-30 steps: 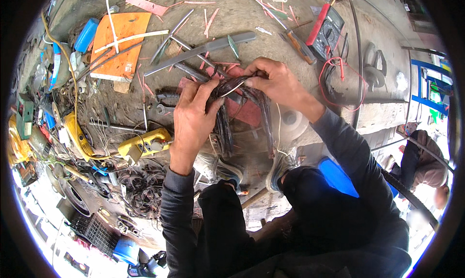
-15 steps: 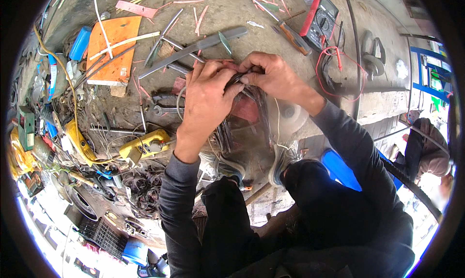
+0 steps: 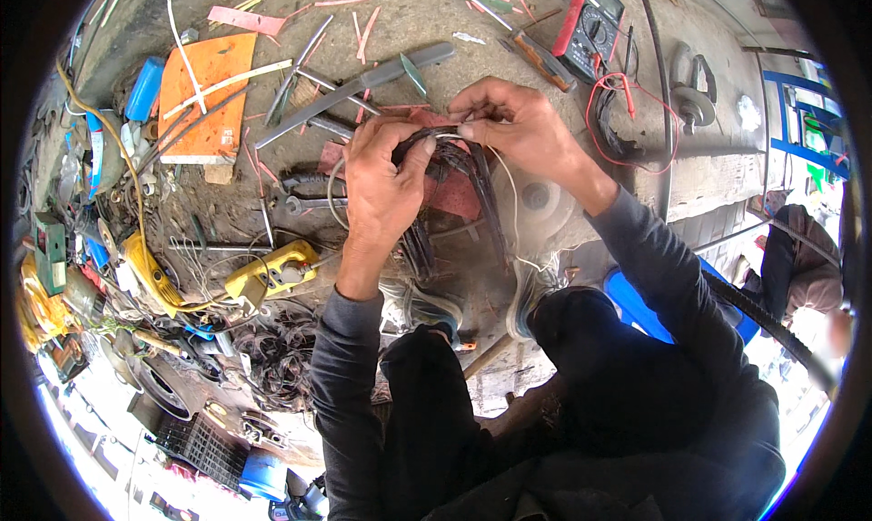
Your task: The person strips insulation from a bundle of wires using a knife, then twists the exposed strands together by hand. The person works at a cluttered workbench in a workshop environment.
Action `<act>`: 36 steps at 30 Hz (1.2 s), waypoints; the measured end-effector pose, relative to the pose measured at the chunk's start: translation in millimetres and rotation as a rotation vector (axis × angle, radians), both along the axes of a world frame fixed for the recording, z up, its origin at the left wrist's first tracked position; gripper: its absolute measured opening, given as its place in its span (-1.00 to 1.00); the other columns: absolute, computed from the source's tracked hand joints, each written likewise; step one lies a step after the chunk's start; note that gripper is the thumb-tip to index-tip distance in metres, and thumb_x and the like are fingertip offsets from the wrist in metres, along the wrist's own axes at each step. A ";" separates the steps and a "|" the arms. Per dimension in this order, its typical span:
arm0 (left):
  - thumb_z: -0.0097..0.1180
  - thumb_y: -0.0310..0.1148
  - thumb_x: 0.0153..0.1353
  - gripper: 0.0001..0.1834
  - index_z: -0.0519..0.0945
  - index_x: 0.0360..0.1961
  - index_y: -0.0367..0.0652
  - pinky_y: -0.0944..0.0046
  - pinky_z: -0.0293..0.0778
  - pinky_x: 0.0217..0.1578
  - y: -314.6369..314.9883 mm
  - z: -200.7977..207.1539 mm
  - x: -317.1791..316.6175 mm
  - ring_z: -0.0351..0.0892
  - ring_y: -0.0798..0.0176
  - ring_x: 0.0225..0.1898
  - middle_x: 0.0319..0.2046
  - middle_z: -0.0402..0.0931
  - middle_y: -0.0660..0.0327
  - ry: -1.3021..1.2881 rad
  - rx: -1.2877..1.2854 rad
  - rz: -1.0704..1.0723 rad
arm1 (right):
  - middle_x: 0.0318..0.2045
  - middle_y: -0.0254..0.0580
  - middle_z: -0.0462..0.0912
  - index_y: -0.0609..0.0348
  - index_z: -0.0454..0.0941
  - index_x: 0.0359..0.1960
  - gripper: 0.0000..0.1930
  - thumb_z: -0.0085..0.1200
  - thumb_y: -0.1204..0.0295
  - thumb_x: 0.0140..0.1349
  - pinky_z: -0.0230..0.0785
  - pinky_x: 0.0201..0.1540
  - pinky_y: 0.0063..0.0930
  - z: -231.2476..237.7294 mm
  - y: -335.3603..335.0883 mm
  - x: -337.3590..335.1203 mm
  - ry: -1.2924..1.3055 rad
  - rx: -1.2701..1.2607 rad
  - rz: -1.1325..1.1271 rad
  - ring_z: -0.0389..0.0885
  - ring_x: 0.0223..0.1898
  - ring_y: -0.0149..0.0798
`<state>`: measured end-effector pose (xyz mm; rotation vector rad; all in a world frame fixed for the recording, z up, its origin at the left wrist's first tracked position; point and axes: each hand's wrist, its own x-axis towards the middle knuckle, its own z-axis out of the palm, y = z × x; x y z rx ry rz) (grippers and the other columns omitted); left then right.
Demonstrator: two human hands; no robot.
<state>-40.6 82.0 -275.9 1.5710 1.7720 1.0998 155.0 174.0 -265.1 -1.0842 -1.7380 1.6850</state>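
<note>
Left hand (image 3: 386, 165): grip closed round dark bundle (image 3: 464, 160) | Right hand (image 3: 522, 130): grip pinched on bundle's top | Meter (image 3: 590, 29): on surface (image 3: 404, 26), two o'clock from bundle

The head-worn fisheye camera looks steeply down from above the near side of the rough grey concrete slab (image 3: 409, 21), facing across it. It sits close: both dark grey-sleeved forearms (image 3: 658, 258) loom large before the slab, whose edges bend.
</note>
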 end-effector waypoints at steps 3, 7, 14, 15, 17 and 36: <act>0.36 -0.50 0.12 -0.81 0.65 -0.24 -0.26 0.06 0.47 -0.02 -2.9 -2.5 -1.9 0.61 -0.06 -0.09 -0.19 0.65 0.06 -0.046 -0.009 0.064 | -0.29 -0.27 0.70 0.30 0.59 -0.08 -0.80 0.25 0.55 0.29 0.54 -0.21 -0.54 8.5 -13.7 9.2 -0.034 -0.009 -0.127 0.64 -0.28 -0.49; 0.34 -0.53 0.15 -0.83 0.64 -0.23 -0.29 0.10 0.50 -0.04 -6.0 -2.1 -4.5 0.62 -0.03 -0.12 -0.19 0.65 0.05 -0.062 0.029 0.106 | -0.35 -0.14 0.73 0.34 0.60 -0.13 -0.78 0.28 0.46 0.30 0.56 -0.21 -0.46 15.0 -39.4 8.8 -0.187 0.089 -0.173 0.68 -0.31 -0.42; 0.34 -0.53 0.19 -0.84 0.63 -0.22 -0.29 0.18 0.51 -0.04 -11.5 -4.2 -6.7 0.64 0.06 -0.12 -0.17 0.66 0.06 -0.125 0.098 0.137 | -0.42 -0.10 0.71 0.35 0.62 -0.17 -0.73 0.27 0.34 0.32 0.51 -0.30 -0.41 10.0 -38.2 0.5 -0.308 0.028 -0.186 0.62 -0.36 -0.44; 0.34 -0.52 0.20 -0.84 0.63 -0.21 -0.29 0.19 0.51 -0.04 -11.5 -5.2 -6.9 0.64 0.07 -0.12 -0.17 0.66 0.06 -0.139 0.099 0.144 | -0.44 -0.11 0.70 0.36 0.61 -0.17 -0.72 0.26 0.32 0.33 0.50 -0.32 -0.40 9.4 -36.4 -1.5 -0.328 -0.030 -0.185 0.61 -0.38 -0.44; 0.34 -0.51 0.21 -0.84 0.63 -0.21 -0.29 0.20 0.51 -0.03 -11.9 -6.9 -7.0 0.64 0.08 -0.12 -0.16 0.66 0.06 -0.162 0.096 0.161 | -0.49 -0.16 0.66 0.37 0.61 -0.18 -0.70 0.26 0.29 0.34 0.44 -0.39 -0.42 10.9 -35.9 -4.8 -0.288 -0.075 -0.192 0.57 -0.44 -0.46; 0.30 -0.52 0.26 -0.84 0.62 -0.18 -0.33 0.28 0.46 -0.01 -18.4 -8.5 -13.1 0.58 0.23 -0.13 -0.17 0.64 0.11 -0.344 0.036 0.172 | -0.42 -0.49 0.60 0.25 0.62 0.03 -0.69 0.25 0.34 0.34 0.17 -0.58 -0.67 -2.6 -18.6 0.1 0.208 -1.033 -0.074 0.37 -0.57 -0.61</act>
